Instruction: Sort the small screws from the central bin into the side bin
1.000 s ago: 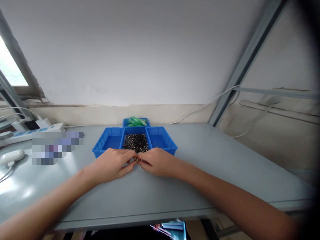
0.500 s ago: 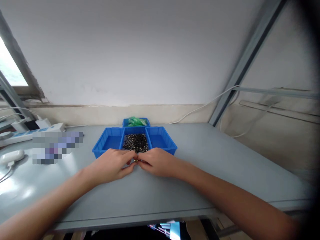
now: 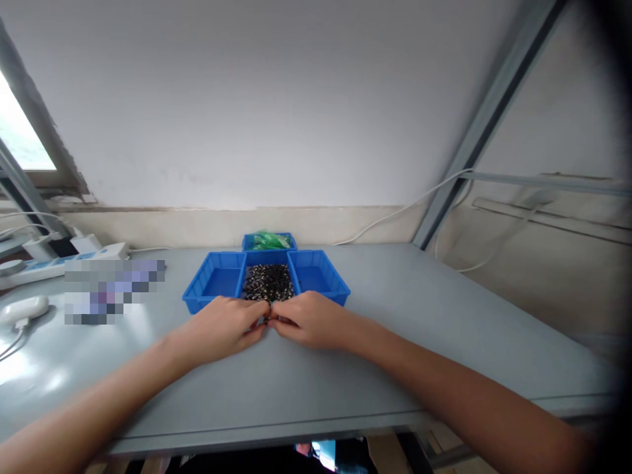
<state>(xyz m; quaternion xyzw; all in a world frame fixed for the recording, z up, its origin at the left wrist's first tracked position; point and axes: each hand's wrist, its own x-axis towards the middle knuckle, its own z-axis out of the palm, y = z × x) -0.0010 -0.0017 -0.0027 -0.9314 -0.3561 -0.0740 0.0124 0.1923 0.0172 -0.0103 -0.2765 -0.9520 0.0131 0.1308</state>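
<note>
My left hand (image 3: 227, 329) and my right hand (image 3: 309, 319) meet fingertip to fingertip just in front of the blue bins. Both are closed in a pinch on a small shiny metal part (image 3: 266, 320), dark with a glint; the fingers cover most of it and its exact kind is too small to make out. Right behind the fingers, the middle blue bin (image 3: 267, 257) holds a heap of small black and brassy metal parts (image 3: 268, 282). A left blue bin (image 3: 220, 281) and a right blue bin (image 3: 318, 280) flank it, their visible floors bare.
Behind the middle bin, another blue bin (image 3: 244, 242) holds green plastic bags (image 3: 269, 239). On the left of the grey table (image 3: 395, 296) lie a power strip (image 3: 116, 252) with plugs, a white case (image 3: 24, 308) on a cable and a blurred-out item (image 3: 113, 293).
Both hands stay almost in place, with the fingers shifting slightly around the small metal part. Its gold-coloured glint is less visible now. The bins have not moved.
</note>
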